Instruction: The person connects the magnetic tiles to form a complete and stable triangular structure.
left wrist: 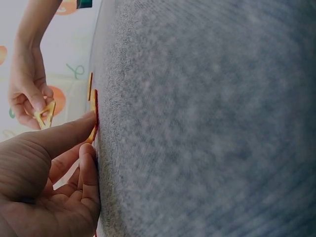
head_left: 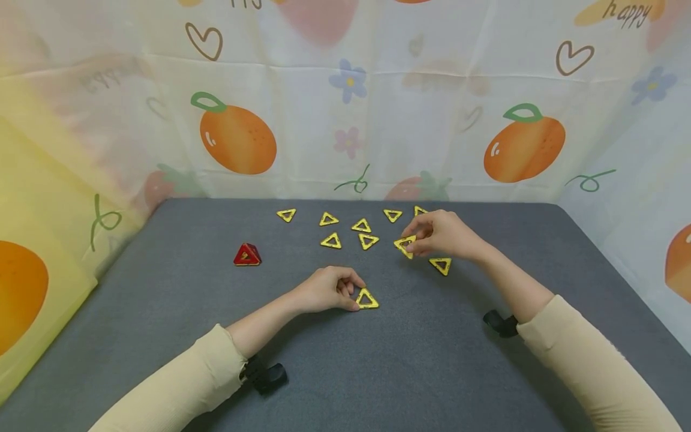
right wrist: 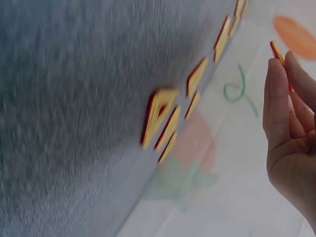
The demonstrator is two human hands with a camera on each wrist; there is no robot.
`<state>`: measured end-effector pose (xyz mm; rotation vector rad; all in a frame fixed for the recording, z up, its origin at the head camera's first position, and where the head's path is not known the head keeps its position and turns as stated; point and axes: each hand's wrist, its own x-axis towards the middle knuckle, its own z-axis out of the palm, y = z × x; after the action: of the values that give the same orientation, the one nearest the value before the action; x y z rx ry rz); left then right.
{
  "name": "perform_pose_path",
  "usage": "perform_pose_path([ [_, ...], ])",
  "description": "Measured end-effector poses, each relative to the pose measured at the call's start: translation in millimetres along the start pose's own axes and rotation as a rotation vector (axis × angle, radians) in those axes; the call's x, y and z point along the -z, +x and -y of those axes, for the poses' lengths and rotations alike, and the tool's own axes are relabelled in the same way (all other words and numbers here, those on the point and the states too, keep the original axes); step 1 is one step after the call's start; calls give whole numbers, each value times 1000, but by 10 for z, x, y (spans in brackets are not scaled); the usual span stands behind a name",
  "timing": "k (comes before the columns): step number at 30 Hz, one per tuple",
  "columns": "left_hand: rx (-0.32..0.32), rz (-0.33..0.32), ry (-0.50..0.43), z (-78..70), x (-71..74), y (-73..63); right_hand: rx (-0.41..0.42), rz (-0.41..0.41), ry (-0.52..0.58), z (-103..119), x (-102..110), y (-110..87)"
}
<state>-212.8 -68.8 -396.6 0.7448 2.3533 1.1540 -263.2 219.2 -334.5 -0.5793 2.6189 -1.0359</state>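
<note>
Near the middle of the dark table, my left hand (head_left: pixel 326 291) pinches a yellow triangular tile (head_left: pixel 367 306) between thumb and index finger. That tile lies on the cloth, and the left wrist view shows its red underside edge (left wrist: pixel 97 106). Farther right, my right hand (head_left: pixel 445 235) holds a second yellow triangular tile (head_left: pixel 399 243) by its edge, lifted above the table. In the right wrist view this tile (right wrist: pixel 277 52) appears edge-on between the fingertips. A loose yellow tile (head_left: pixel 441 268) lies below the right hand, and another (head_left: pixel 419 210) is partly hidden behind it.
Several more yellow triangular tiles (head_left: pixel 331 241) lie scattered toward the table's far edge. A small red pyramid (head_left: pixel 248 255) stands at the left. A fruit-patterned curtain (head_left: pixel 302 78) hangs behind the grey table (head_left: pixel 162 300).
</note>
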Motion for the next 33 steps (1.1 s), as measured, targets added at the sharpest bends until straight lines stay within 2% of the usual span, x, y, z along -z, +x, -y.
perform_pose_path([
  [14, -8, -7, 25, 3, 7, 12, 54, 90, -35, 300, -419, -47],
  [24, -22, -17, 25, 0, -3, 28, 104, 122, -72, 243, -645, -23],
  [33, -27, -31, 35, 11, -3, 33, 127, 144, -72, 254, -722, -16],
])
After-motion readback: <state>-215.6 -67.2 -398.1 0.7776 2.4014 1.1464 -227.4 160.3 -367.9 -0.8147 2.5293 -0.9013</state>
